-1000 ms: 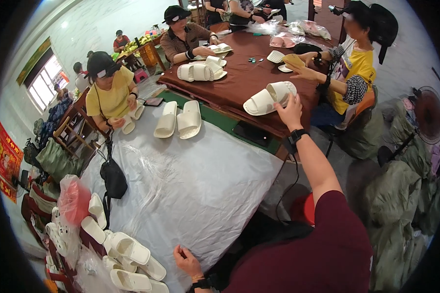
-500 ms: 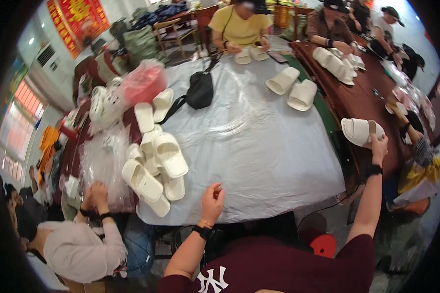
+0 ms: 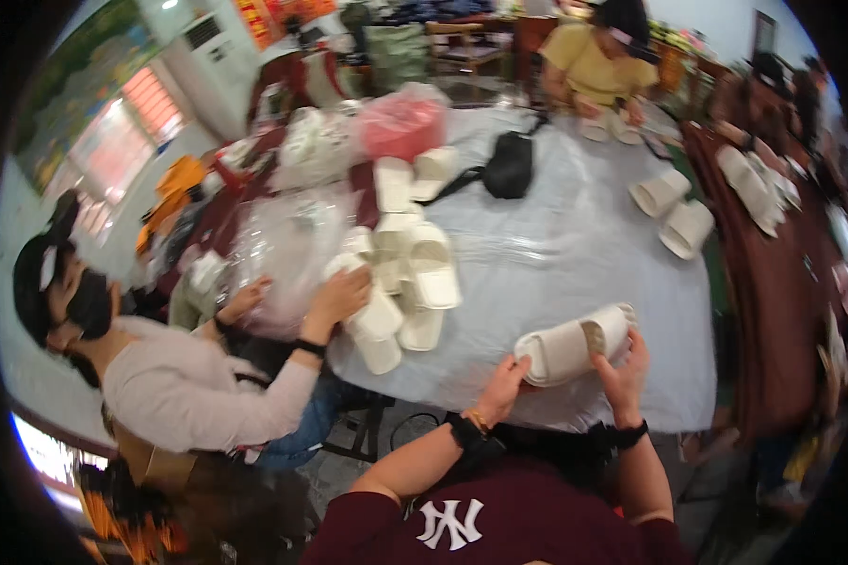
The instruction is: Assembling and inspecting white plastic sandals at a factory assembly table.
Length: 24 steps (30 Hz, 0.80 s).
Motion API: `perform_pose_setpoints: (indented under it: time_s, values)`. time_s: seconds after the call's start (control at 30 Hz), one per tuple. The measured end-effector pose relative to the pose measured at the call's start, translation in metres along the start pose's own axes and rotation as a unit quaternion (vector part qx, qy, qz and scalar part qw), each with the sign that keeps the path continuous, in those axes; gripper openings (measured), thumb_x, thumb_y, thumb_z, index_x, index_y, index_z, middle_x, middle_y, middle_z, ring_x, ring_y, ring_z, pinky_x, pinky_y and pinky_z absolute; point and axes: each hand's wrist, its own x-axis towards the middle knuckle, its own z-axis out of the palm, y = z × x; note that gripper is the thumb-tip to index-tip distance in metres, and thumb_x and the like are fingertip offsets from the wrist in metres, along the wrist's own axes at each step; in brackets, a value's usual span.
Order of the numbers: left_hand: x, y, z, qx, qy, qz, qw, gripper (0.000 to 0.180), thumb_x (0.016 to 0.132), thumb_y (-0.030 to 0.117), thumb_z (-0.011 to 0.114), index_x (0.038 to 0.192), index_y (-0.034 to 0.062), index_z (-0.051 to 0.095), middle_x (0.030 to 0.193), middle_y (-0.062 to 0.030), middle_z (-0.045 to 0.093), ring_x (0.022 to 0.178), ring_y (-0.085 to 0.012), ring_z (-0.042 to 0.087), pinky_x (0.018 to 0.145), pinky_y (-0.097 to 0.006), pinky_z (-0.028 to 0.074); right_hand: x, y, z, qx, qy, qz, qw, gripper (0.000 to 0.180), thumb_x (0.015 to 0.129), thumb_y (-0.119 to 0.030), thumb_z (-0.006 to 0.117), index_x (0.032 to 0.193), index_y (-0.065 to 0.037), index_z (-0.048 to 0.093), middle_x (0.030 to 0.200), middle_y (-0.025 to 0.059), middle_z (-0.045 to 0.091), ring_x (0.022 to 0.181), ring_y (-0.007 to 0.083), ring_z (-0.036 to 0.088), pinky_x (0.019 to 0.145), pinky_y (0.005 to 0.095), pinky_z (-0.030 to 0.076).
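Cream slide slippers (image 3: pixel 561 354) lie sideways between my two hands, just above the near edge of the covered table; they look like a pair set together, though I cannot count them surely. My left hand (image 3: pixel 499 390) grips one end, thumb on top. At the other end my right hand (image 3: pixel 624 379) has its thumb by the opening and its fingers along the far side. To the left is a pile of similar slippers (image 3: pixel 432 268), which a co-worker's hand (image 3: pixel 344 296) is touching.
The table wears a grey-white plastic sheet (image 3: pixel 575 245). On it are a black pouch (image 3: pixel 511 165) and two slippers (image 3: pixel 686 229) at the right. Clear plastic bags (image 3: pixel 287 250) and a pink bag (image 3: pixel 403 122) lie leftward. A brown table (image 3: pixel 773 320) stands right; other people work around.
My right hand has brought the slippers from the right-hand table over to the near edge of mine, and my left hand has taken hold too. The co-worker at left now reaches into the pile.
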Motion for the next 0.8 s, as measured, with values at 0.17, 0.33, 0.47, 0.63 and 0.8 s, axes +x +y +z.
perform_pose_setpoints:
  time_s: [0.17, 0.33, 0.47, 0.63, 0.8]
  values:
    - [-0.011, 0.005, -0.019, -0.049, 0.013, 0.000, 0.999, 0.032, 0.099, 0.030, 0.046, 0.117, 0.0056, 0.057, 0.103, -0.0031, 0.064, 0.091, -0.0122, 0.061, 0.077, -0.030, 0.052, -0.008, -0.003, 0.004, -0.004, -0.005, -0.043, 0.999, 0.075, 0.066, -0.019, 0.078, 0.129, 0.003, 0.043, 0.121, 0.0199, 0.051, 0.115, 0.0355, 0.043, 0.100, 0.0439, 0.034]
    - [0.010, -0.012, -0.071, 0.036, 0.100, 0.095, 0.990, 0.031, 0.100, 0.025, 0.047, 0.115, 0.0003, 0.057, 0.103, -0.0042, 0.064, 0.089, -0.0134, 0.060, 0.081, -0.028, 0.049, 0.006, 0.028, -0.002, 0.035, 0.018, -0.063, 0.997, 0.070, 0.070, -0.015, 0.076, 0.130, 0.003, 0.044, 0.123, 0.0195, 0.050, 0.113, 0.0341, 0.047, 0.099, 0.0425, 0.036]
    - [0.006, 0.046, -0.069, 0.248, 0.126, 0.204, 0.938, 0.032, 0.098, 0.024, 0.047, 0.109, -0.0030, 0.061, 0.100, -0.0092, 0.066, 0.088, -0.0158, 0.059, 0.082, -0.030, 0.047, 0.022, 0.051, -0.051, 0.058, 0.071, -0.043, 0.995, 0.067, 0.067, -0.010, 0.075, 0.128, 0.002, 0.047, 0.122, 0.0183, 0.050, 0.115, 0.0318, 0.046, 0.099, 0.0402, 0.037]
    - [0.019, 0.119, -0.067, 0.442, 0.025, 0.149, 0.884, 0.033, 0.096, 0.028, 0.049, 0.104, -0.0015, 0.062, 0.082, -0.0083, 0.064, 0.079, -0.0146, 0.057, 0.076, -0.031, 0.046, 0.039, 0.020, -0.062, -0.075, -0.144, -0.160, 0.974, 0.070, 0.062, -0.012, 0.076, 0.127, -0.004, 0.050, 0.124, 0.0178, 0.050, 0.122, 0.0356, 0.041, 0.104, 0.0421, 0.034]
    - [0.080, 0.100, -0.030, 0.489, -0.064, 0.224, 0.841, 0.036, 0.093, 0.030, 0.053, 0.109, -0.0020, 0.060, 0.093, -0.0144, 0.064, 0.089, -0.0253, 0.058, 0.081, -0.034, 0.046, 0.037, 0.007, -0.029, -0.043, -0.218, -0.185, 0.957, 0.072, 0.066, -0.016, 0.077, 0.131, -0.005, 0.048, 0.132, 0.0194, 0.046, 0.128, 0.0371, 0.037, 0.107, 0.0421, 0.032]
